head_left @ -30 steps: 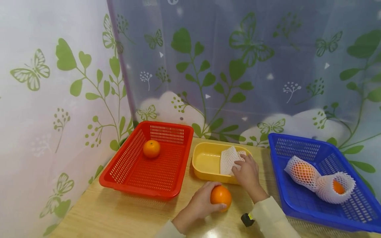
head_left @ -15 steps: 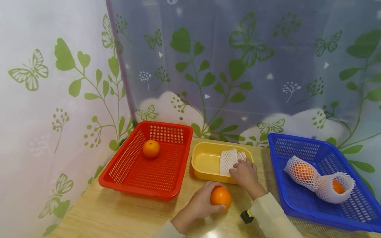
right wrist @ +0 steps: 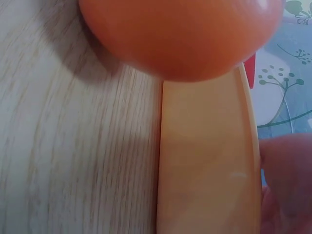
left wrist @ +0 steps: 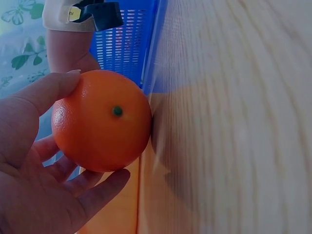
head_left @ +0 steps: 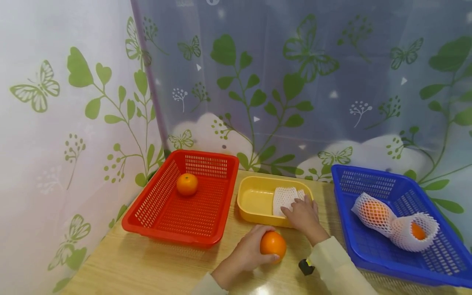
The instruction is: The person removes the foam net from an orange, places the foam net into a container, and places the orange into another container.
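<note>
My left hand (head_left: pixel 248 248) holds an orange (head_left: pixel 273 246) on the wooden table. In the left wrist view, the thumb lies over the fruit (left wrist: pixel 102 122) and the fingers curve beneath it; a green stem end shows. Just beyond is a yellow tray (head_left: pixel 256 200) with white foam fruit nets (head_left: pixel 284 198) in its right part. My right hand (head_left: pixel 304 215) reaches over the tray's near rim, fingertips on the nets. Whether they pinch a net is hidden. From the right wrist, the tray's wall (right wrist: pixel 209 161) covers part of that hand (right wrist: pixel 290 170).
At left, a red basket (head_left: pixel 214 239) holds one bare orange (head_left: pixel 187 184). On the right, a blue basket (head_left: pixel 344 229) contains two fruits in foam nets (head_left: pixel 376 213). A small black device (head_left: pixel 306 267) sits at the right sleeve. A patterned curtain (head_left: pixel 265 82) stands behind.
My right hand has shifted slightly left and down in the tray. The nets under it have shifted and lie lower at their top edge. The left hand and orange stay nearly still.
</note>
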Motion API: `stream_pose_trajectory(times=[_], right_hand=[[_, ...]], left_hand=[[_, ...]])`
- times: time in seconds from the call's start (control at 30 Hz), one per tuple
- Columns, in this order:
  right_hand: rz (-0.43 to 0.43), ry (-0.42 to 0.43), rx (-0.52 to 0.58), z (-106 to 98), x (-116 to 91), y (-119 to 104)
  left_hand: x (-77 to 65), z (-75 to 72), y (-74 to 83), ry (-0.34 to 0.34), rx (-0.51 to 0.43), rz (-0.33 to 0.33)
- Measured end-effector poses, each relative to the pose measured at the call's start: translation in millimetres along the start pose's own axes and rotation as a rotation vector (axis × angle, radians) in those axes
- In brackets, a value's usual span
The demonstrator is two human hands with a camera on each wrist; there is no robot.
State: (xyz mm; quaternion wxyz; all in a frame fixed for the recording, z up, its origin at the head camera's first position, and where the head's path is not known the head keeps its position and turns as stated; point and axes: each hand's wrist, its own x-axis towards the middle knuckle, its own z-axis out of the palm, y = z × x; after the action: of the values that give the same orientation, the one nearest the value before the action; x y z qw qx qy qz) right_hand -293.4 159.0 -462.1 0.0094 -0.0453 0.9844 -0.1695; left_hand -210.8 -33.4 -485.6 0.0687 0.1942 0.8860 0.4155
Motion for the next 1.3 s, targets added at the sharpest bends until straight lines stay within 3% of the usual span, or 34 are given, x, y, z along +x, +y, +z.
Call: stream_pose_trajectory(times=[0.2, 0.73, 1.0, 1.3], right_hand=[[-0.017, 0.003, 0.060, -1, 0, 0], [-0.119, 0.174, 0.142, 2, 3, -1], [-0.136, 0.166, 0.135, 4, 2, -7], [-0.187, 0.184, 0.158, 14, 1, -20]], left_hand=[[0.5, 0.7, -1.5, 0.009, 0.004, -0.001], [-4.5, -0.5, -3.1, 0.031, 0.006, 0.025], [-9.0, -1.3, -2.2, 0.017, 0.041, 0.016], [-13.0, 3.1, 0.6, 0.060, 0.086, 0.026]])
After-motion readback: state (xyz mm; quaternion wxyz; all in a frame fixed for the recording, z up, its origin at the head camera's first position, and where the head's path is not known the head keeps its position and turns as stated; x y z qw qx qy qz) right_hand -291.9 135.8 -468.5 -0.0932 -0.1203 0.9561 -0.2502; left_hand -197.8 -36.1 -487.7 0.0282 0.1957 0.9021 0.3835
